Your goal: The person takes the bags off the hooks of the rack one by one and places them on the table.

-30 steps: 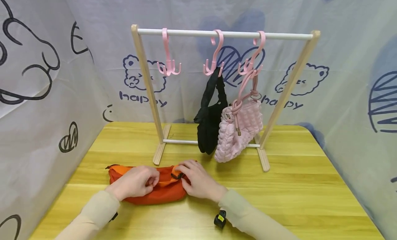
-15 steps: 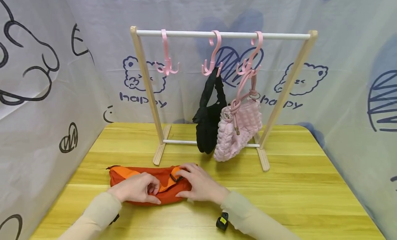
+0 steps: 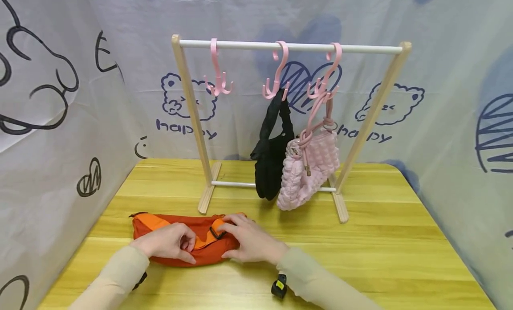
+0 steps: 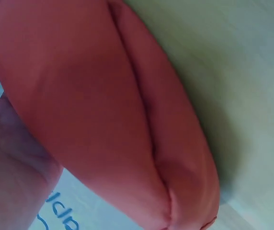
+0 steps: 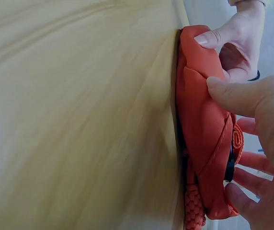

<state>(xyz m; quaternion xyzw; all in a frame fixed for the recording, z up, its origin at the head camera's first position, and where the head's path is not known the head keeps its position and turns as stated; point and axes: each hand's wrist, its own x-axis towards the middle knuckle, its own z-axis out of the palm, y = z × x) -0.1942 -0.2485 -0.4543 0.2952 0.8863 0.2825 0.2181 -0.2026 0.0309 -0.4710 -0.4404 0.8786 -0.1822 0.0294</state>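
A red-orange fabric bag [image 3: 193,223] lies lengthwise on the table, its orange strap [image 3: 205,243] with a black buckle [image 3: 216,233] on top. My left hand [image 3: 168,242] holds the middle, fingers curled above and thumb on the near side. My right hand [image 3: 253,241] grips the right end, fingers by the buckle and thumb on the near face. In the right wrist view, both thumbs press the bag's side [image 5: 199,110], and a braided cord [image 5: 193,206] hangs at one end. The left wrist view shows mostly smooth red fabric [image 4: 89,96]; the left fingertips are hidden there.
Behind stands a wooden rack [image 3: 188,91] with a white bar [image 3: 248,45]. A pink hook [image 3: 218,78] hangs at left. Further right, a black bag [image 3: 268,163] and a pink quilted bag [image 3: 302,181] hang from two more hooks. Printed cloth [image 3: 449,78] surrounds the table.
Both thumbs have spread from the fingers onto the bag's near side. The bag and both hands have shifted slightly left. The left pink hook has turned a little.
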